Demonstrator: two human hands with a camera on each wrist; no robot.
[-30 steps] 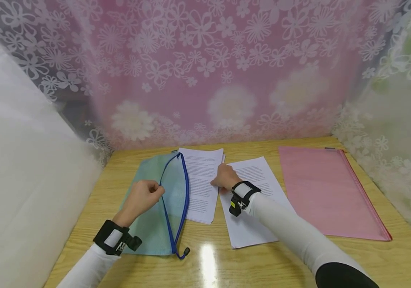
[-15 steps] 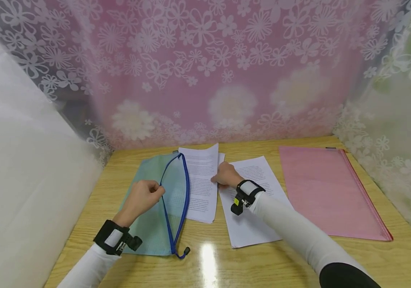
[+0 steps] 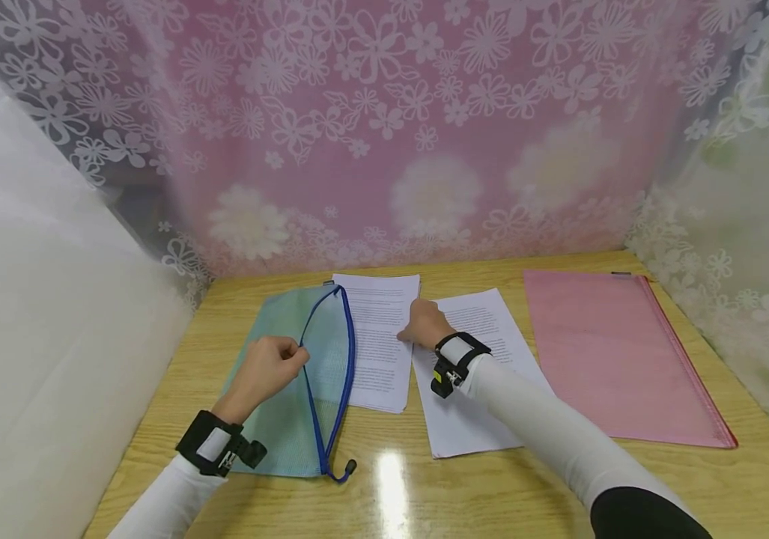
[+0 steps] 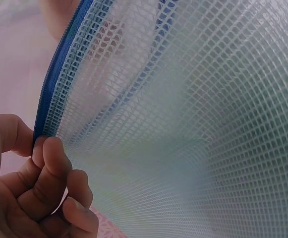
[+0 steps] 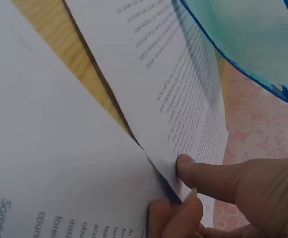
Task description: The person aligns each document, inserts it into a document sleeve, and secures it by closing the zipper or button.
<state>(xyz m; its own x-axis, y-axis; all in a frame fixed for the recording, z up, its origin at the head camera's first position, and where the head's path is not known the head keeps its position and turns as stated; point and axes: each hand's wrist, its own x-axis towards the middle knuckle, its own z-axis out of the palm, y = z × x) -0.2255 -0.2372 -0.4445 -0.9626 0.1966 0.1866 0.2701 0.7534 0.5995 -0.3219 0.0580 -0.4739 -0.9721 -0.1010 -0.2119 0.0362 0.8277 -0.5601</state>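
A teal mesh zipper pouch [image 3: 283, 427] lies at the left of the table, its blue zippered mouth held apart. My left hand [image 3: 269, 370] pinches one zipper edge [image 4: 52, 99] between thumb and fingers. Partly inside the mouth sits a stack of printed papers [image 3: 384, 337]; its left side is behind the mesh. My right hand [image 3: 427, 324] pinches the right edge of this stack, thumb [image 5: 203, 173] on top and fingers at the edge. Below the right hand lies a second stack of printed papers [image 3: 472, 438], partly covered by the forearm.
A pink mesh zipper pouch [image 3: 620, 359] lies flat at the right of the wooden table [image 3: 492, 501]. The blue zipper's dark-tipped end [image 3: 349, 468] sticks out near the front. A floral curtain [image 3: 424, 150] hangs behind, and a white sheet [image 3: 40, 299] stands at the left.
The left paper stack's far right corner rose and then settled flatter, its sheets now more even. My right hand shifted only slightly. My left hand has kept its hold on the pouch.
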